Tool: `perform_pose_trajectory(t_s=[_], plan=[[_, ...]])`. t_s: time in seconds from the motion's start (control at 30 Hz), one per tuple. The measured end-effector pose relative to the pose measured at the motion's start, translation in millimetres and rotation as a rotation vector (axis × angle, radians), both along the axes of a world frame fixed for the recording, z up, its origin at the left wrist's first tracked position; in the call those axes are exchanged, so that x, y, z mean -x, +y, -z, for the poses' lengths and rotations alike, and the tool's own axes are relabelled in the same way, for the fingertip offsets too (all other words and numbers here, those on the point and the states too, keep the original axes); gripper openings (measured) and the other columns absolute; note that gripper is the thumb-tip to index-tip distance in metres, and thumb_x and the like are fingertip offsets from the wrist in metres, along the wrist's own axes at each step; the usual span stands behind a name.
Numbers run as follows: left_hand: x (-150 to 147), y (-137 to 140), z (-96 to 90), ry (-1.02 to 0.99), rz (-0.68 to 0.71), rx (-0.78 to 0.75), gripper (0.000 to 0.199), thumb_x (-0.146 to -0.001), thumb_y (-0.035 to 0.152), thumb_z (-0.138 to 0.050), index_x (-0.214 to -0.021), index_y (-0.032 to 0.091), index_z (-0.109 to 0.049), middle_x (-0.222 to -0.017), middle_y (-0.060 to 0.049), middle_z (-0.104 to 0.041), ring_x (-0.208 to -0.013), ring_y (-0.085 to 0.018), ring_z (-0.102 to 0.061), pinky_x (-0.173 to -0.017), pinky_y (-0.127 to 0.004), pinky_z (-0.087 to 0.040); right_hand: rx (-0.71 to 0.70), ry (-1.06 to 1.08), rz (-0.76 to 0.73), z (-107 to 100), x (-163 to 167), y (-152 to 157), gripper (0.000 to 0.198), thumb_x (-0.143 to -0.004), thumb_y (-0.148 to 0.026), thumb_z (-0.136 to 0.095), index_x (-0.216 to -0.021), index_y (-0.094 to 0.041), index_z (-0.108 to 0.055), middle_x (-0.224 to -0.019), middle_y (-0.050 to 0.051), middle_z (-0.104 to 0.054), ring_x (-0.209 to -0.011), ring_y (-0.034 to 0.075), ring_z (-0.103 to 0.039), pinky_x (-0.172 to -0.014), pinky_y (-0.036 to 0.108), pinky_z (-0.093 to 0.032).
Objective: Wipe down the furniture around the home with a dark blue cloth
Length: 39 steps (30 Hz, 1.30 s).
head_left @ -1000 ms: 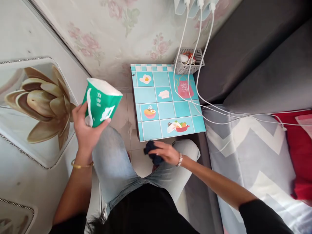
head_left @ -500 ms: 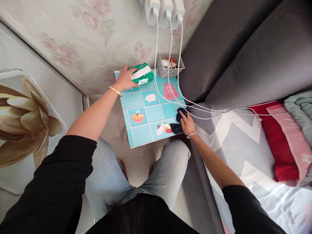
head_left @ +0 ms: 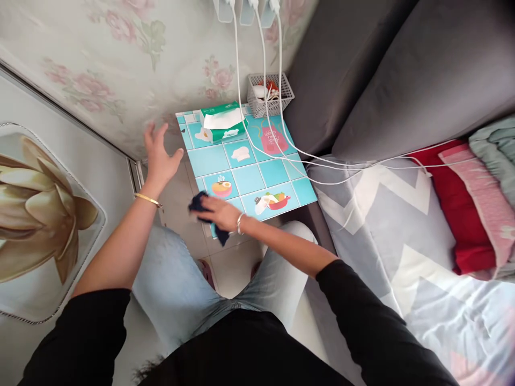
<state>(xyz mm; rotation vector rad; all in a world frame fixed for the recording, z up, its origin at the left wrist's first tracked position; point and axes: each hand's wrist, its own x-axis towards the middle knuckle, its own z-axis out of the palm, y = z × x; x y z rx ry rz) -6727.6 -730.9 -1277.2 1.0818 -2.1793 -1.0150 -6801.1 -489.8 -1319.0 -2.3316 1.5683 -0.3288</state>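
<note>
My right hand (head_left: 219, 213) holds a dark navy cloth (head_left: 222, 235) at the front left corner of a small table (head_left: 247, 178) with a blue tile-pattern top. Part of the cloth hangs past the table's edge, and the fingers are a little blurred. Off the table's left side, my left hand (head_left: 161, 158) is raised with its fingers spread and nothing in it. At the back of the tabletop lies a green and white tissue pack (head_left: 225, 122), apart from both hands.
A grey mesh basket (head_left: 270, 102) of small items stands at the table's back right corner. White charging cables (head_left: 263, 69) run from wall plugs across the tabletop to the bed (head_left: 362, 214). A flower-patterned wall (head_left: 181, 48) rises behind.
My left hand has let go of the tissue pack and moved left off the table. My right hand has carried the cloth from the table's right side to its front left corner.
</note>
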Motion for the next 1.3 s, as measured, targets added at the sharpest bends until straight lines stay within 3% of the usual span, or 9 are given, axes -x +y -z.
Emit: perform_pose_trajectory(t_s=[0.1,0.17,0.3,0.43,0.6,0.8,1.07,1.17,1.3], plan=[[-34,21,-3.6,0.045,-0.079,-0.036,0.072,-0.076,0.012,-0.078,-0.142,0.016,-0.049,-0.162,-0.013,-0.027,-0.14,-0.025,-0.046,-0.112,-0.05,-0.046,0.092,0.019,-0.313,-9,-60,17,0.057,-0.101,-0.013,-0.037,-0.15,-0.038,-0.053,-0.139,0.001,-0.066,-0.137,0.016,-0.057,-0.119,0.031,-0.044],[-56,41,-5.8,0.133,-0.118,-0.042,0.063,-0.08,0.021,-0.077,-0.138,0.019,-0.053,-0.158,-0.012,-0.032,-0.131,-0.026,-0.057,-0.102,-0.047,-0.054,0.154,0.05,-0.269,-15,-69,44,0.06,-0.102,-0.015,-0.032,-0.147,-0.048,-0.053,-0.143,-0.009,-0.063,-0.148,0.012,-0.045,-0.124,0.029,-0.039],[-89,92,-6.7,0.303,-0.199,-0.055,0.041,-0.086,0.031,-0.072,-0.125,0.023,-0.062,-0.146,-0.009,-0.049,-0.114,-0.022,-0.069,-0.091,-0.038,-0.058,0.091,-0.066,0.241,-18,-6,116,0.063,-0.098,-0.015,-0.035,-0.15,-0.047,-0.049,-0.131,-0.004,-0.07,-0.152,0.015,-0.039,-0.128,0.036,-0.038],[-96,143,4.4,0.358,-0.248,-0.143,0.03,-0.088,0.03,-0.068,-0.117,0.022,-0.065,-0.134,-0.008,-0.057,-0.099,-0.015,-0.073,-0.088,-0.03,-0.059,0.04,-0.12,0.734,-3,81,162,0.058,-0.101,-0.017,-0.034,-0.155,-0.032,-0.046,-0.149,0.01,-0.055,-0.15,0.031,-0.042,-0.119,0.059,-0.046],[-83,180,21.4,0.393,-0.224,-0.219,0.027,-0.09,0.032,-0.069,-0.116,0.025,-0.065,-0.132,-0.008,-0.057,-0.091,-0.015,-0.074,-0.087,-0.031,-0.06,-0.027,-0.097,0.547,11,115,106,0.054,-0.101,-0.012,-0.036,-0.152,-0.019,-0.051,-0.143,0.013,-0.059,-0.152,0.029,-0.037,-0.127,0.054,-0.035],[-81,174,9.1,0.352,-0.239,-0.135,0.031,-0.092,0.04,-0.067,-0.118,0.024,-0.063,-0.135,-0.009,-0.055,-0.091,-0.015,-0.073,-0.087,-0.033,-0.061,-0.039,-0.117,0.518,8,113,12,0.058,-0.098,-0.002,-0.033,-0.152,-0.014,-0.05,-0.145,0.015,-0.058,-0.151,0.025,-0.037,-0.128,0.051,-0.032],[-107,181,4.2,0.323,-0.276,-0.146,0.025,-0.091,0.033,-0.068,-0.113,0.022,-0.066,-0.134,-0.008,-0.056,-0.088,-0.012,-0.073,-0.087,-0.031,-0.061,0.065,-0.278,0.166,-7,38,151,0.063,-0.087,0.003,-0.036,-0.138,-0.021,-0.066,-0.139,0.009,-0.065,-0.144,0.022,-0.049,-0.12,0.047,-0.048],[-110,186,9.2,0.348,-0.273,-0.137,0.023,-0.092,0.03,-0.068,-0.113,0.021,-0.067,-0.131,-0.008,-0.057,-0.086,-0.011,-0.073,-0.084,-0.028,-0.06,0.072,-0.231,0.425,-12,63,181,0.061,-0.092,-0.001,-0.033,-0.138,-0.024,-0.065,-0.141,0.008,-0.063,-0.14,0.021,-0.054,-0.116,0.043,-0.052],[-110,186,14.6,0.369,-0.304,-0.088,0.022,-0.094,0.032,-0.066,-0.113,0.021,-0.066,-0.13,-0.008,-0.057,-0.083,-0.01,-0.072,-0.083,-0.03,-0.061,-0.048,-0.006,0.77,-8,129,164,0.051,-0.103,-0.02,-0.038,-0.153,-0.015,-0.05,-0.16,0.017,-0.043,-0.153,0.03,-0.036,-0.124,0.053,-0.038]])
